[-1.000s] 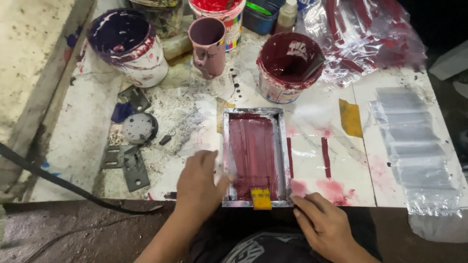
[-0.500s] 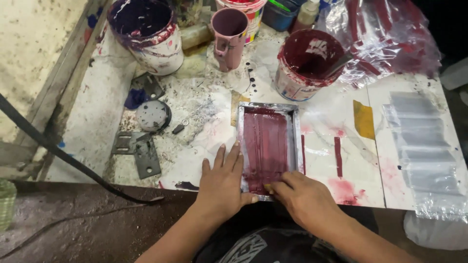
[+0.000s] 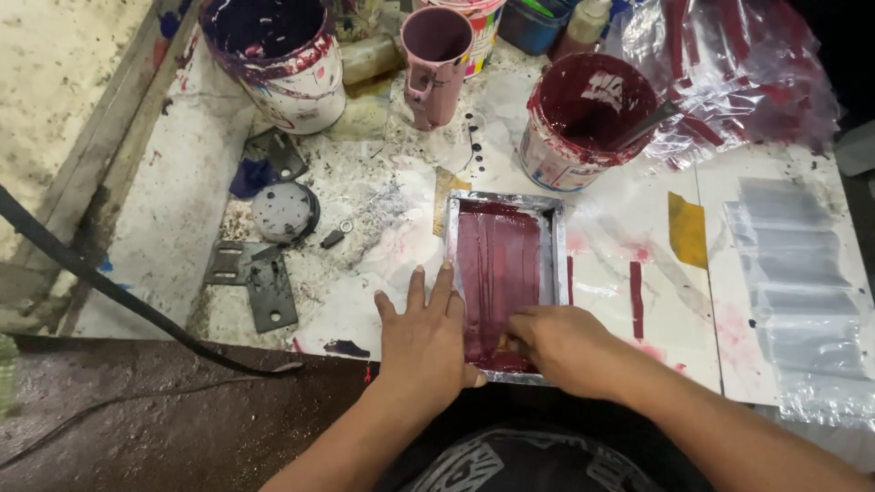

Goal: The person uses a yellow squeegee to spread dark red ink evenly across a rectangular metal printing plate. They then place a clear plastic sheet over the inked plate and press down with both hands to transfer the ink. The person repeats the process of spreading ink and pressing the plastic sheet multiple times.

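squeegee hidden under right hand (image 3: 565,346), in screen frame (image 3: 552,239)

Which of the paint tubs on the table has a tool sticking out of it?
The dark red paint tub just behind the small metal printing frame; a handle leans on its right rim. The larger purple-stained tub at the back left has none.

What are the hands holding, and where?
The left hand lies flat on the frame, pressing its near left edge. The right hand is closed inside the frame's near end; what it grips is hidden.
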